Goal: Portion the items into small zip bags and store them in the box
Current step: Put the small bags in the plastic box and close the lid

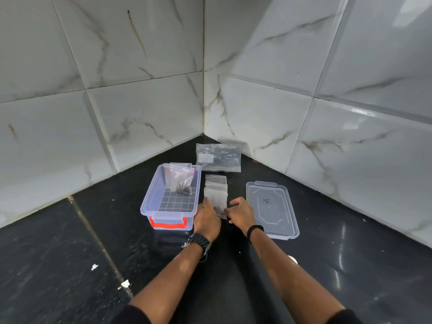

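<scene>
A: Where are the hands?

B: Both are low over the dark floor, between the box [170, 197] and the lid [272, 208]. The left hand [207, 218] and the right hand [242, 212] meet at a small zip bag [218, 204] lying flat between them.

A: Do they hold it?

B: The left hand's fingers curl at the bag's near left edge, and the right hand's fingers pinch at its near right corner. Something dark sits in the bag's near end, right where the fingertips meet. How firm each grip is, I cannot tell.

A: And the box?

B: Clear plastic, open, with a red handle on its near wall. It stands just left of the left hand. One filled bag [178, 180] leans against its far wall, with dark bits at the bottom.

A: Other bags?

B: A stack of empty bags [216, 183] lies just beyond the held one, partly overlapped by it. Farther back, near the tiled corner, a larger clear bag [218, 157] lies flat with a white label on it.

A: The lid?

B: Flat on the floor, just right of the right hand, apart from the box.

A: Anything on the wrists?

B: A dark watch [198, 243] on the left, a black band [254, 230] on the right.
</scene>
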